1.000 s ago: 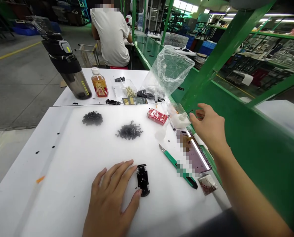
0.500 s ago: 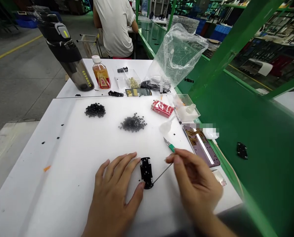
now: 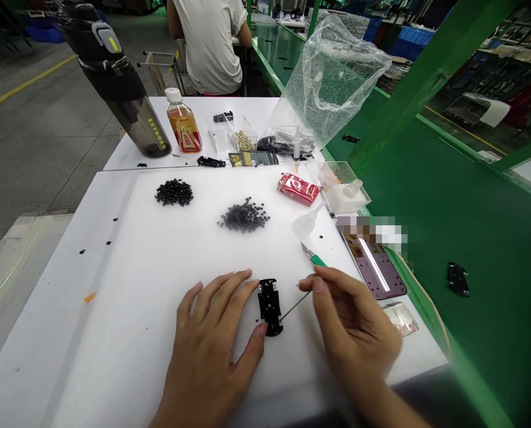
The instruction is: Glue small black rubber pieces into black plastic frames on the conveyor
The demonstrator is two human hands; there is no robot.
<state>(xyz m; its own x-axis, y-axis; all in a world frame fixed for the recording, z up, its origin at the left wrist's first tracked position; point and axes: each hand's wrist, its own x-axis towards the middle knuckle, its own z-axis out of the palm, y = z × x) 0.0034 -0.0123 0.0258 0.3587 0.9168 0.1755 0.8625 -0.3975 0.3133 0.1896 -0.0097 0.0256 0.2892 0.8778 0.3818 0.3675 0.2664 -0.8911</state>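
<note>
A small black chassis-like part (image 3: 270, 303) lies on the white table. My left hand (image 3: 220, 333) rests beside it on the left, fingers spread, with the thumb at its lower edge and the index fingertip near its top. My right hand (image 3: 354, 324) pinches a thin metal tool (image 3: 295, 306), whose tip meets the lower right side of the black part. A green-handled knife (image 3: 314, 255) lies just beyond my right hand. Farther back are a pile of dark grey pieces (image 3: 244, 216) and a pile of shiny black pieces (image 3: 174, 192).
A large bottle (image 3: 126, 101), a drink bottle (image 3: 184, 125), clear trays and a plastic bag (image 3: 323, 83) stand at the back. Right are a red packet (image 3: 298, 189) and a phone (image 3: 374, 264). Black parts lie on the green belt (image 3: 417, 226). A person sits ahead.
The camera view has shifted slightly. The tool's tip has moved a little up along the right side of the black part. My left hand keeps its place beside it.
</note>
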